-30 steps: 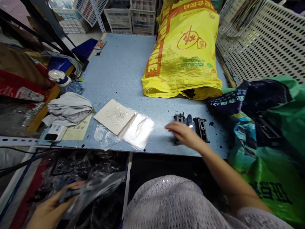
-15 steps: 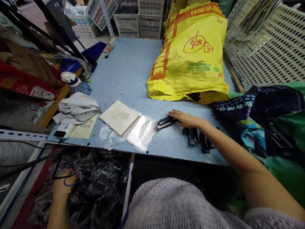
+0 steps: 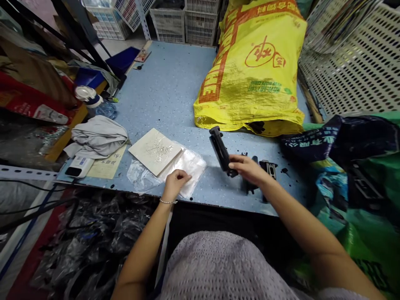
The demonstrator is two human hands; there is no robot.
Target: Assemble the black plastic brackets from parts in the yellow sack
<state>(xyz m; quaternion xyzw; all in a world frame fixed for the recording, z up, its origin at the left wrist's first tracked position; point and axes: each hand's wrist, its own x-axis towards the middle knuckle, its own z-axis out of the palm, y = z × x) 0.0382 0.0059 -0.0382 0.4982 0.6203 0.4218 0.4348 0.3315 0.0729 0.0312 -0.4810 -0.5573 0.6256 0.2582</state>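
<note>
While right hand (image 3: 246,168) grips one black part (image 3: 220,149), 2+ others (image 3: 270,168) lie by table's (image 3: 165,91) front edge; left hand (image 3: 176,183) at one bag stack (image 3: 196,166), grip unclear.

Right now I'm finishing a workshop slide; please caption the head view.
Right hand holding a black part over a blue table, left hand at clear plastic bags.
</note>
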